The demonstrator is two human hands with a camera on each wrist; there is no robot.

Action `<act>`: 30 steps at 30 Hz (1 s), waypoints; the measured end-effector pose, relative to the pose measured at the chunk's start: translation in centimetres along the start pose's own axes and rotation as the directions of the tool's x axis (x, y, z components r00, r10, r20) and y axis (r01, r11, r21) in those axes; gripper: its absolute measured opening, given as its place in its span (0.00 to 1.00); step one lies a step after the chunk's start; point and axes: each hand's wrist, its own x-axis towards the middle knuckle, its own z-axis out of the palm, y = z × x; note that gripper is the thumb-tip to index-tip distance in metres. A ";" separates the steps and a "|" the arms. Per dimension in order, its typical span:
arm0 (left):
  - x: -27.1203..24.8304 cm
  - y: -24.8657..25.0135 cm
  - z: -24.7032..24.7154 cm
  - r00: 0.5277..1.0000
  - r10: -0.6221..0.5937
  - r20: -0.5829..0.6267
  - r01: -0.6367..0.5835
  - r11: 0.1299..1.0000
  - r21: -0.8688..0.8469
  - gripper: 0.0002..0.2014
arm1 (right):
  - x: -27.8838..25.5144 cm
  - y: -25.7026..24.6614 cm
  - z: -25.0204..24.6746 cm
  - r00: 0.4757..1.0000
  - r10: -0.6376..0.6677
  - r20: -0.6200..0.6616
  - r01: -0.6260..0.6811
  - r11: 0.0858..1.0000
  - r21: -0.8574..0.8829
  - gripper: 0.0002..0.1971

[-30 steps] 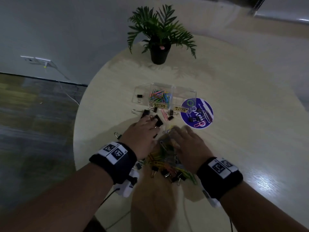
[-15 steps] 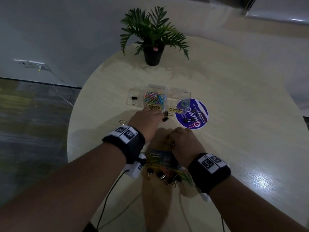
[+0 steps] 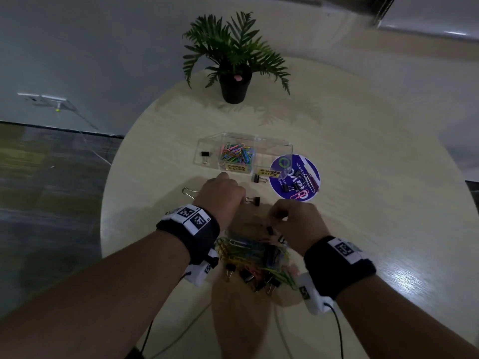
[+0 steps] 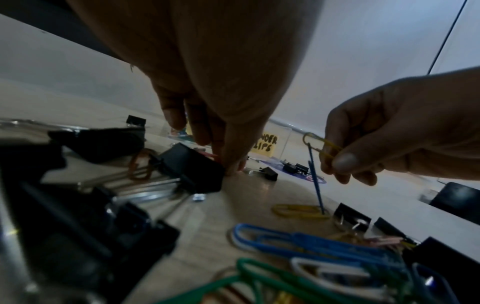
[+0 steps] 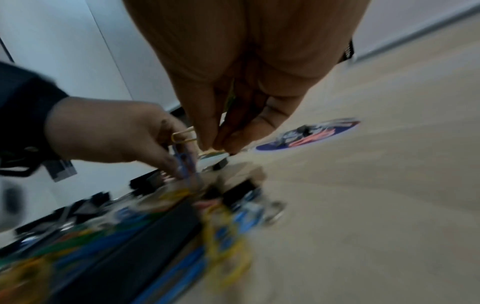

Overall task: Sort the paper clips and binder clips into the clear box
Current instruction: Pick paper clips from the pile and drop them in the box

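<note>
The clear box (image 3: 273,147) stands mid-table. Its middle part holds coloured paper clips (image 3: 237,155), and its left part holds one black binder clip (image 3: 204,154). A mixed pile of clips (image 3: 248,255) lies between my wrists. My right hand (image 3: 278,218) hovers over the pile's far edge and pinches a yellow paper clip (image 4: 320,144), from which a blue paper clip (image 4: 315,181) dangles. My left hand (image 4: 230,166) reaches down in front of the box, its fingertips closed on the table around a pink paper clip (image 4: 213,156), next to a black binder clip (image 4: 192,170).
A round purple lid (image 3: 295,178) with a few clips on it lies right of the box. Loose binder clips (image 3: 256,200) are scattered between the box and the pile. A potted plant (image 3: 234,60) stands at the far edge. The table's left edge (image 3: 103,203) is near my left arm.
My left hand has moved forward off the pile to just in front of the box. My right hand has risen from the pile with the yellow clip pinched.
</note>
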 end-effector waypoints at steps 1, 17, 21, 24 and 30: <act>-0.1 -0.1 -0.1 1.000 0.001 -0.015 -0.001 0.999 -0.033 0.10 | 0.3 0.6 -0.5 1.000 0.012 -0.029 -0.012 1.000 -0.010 0.05; -1.2 -4.6 -0.4 0.905 -0.415 -0.091 0.353 0.854 -0.382 0.09 | 2.6 3.7 -2.2 0.985 -0.126 -0.121 0.076 0.933 -0.351 0.08; -1.3 -4.9 -0.6 0.898 -0.438 -0.045 0.397 0.849 -0.349 0.06 | 1.9 3.5 -1.9 0.979 -0.157 -0.133 0.085 0.896 -0.435 0.08; -1.0 -4.7 -0.9 0.905 -0.425 0.005 0.405 0.859 -0.313 0.03 | 2.0 2.8 -1.8 0.979 -0.146 -0.142 0.056 0.863 -0.501 0.06; -1.4 -4.3 -0.6 0.936 -0.352 -0.008 0.341 0.914 -0.220 0.13 | 2.1 1.6 -1.3 0.996 -0.085 0.009 0.071 0.764 -0.642 0.09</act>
